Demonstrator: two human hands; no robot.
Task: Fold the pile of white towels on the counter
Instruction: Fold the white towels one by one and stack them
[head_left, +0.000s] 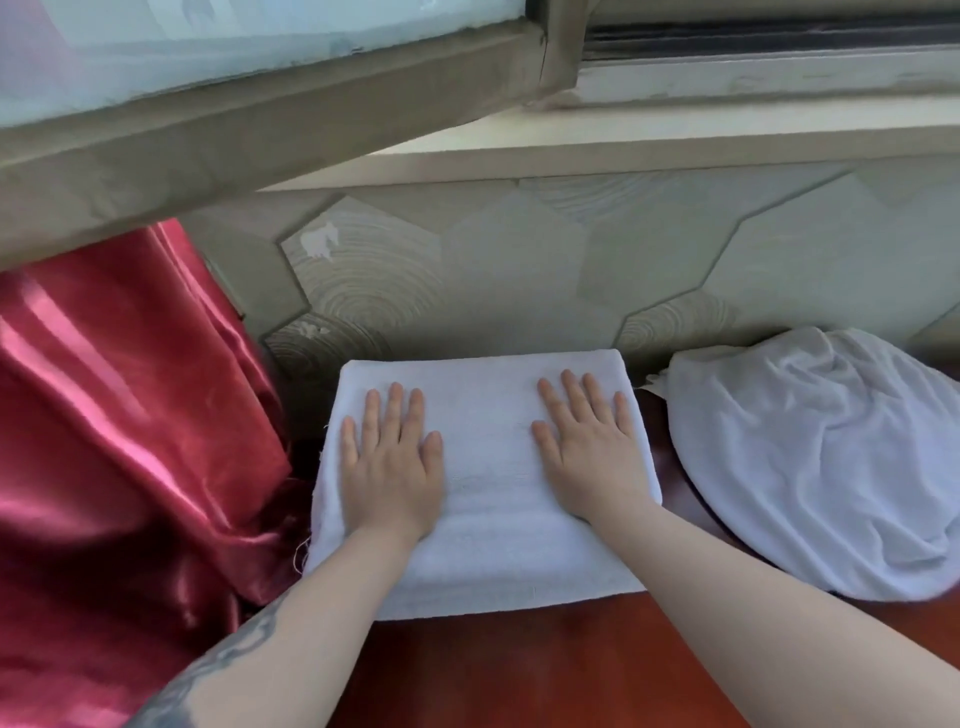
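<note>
White terry cloth, one folded towel (483, 483): it is lying as a thick rectangle on the red-brown counter (509, 670), its far edge reaching the patterned wall (519, 260), directly under both of your palms. You are pressing your left hand (389, 462) flat on its left half and your right hand (592, 457) flat on its right half, fingers straight and slightly spread, gripping nothing. It is looking soft, light and limp, likely to sag and lose its shape if lifted by one corner; you are better off taking it by the two short edges or sliding both hands beneath. Second item, a crumpled pile of white towels (810, 467): it is sitting unfolded just beside your right hand, not touching it. Third item, red satin fabric (119, 415): it is draping at the left, brushing the folded towel's edge.
</note>
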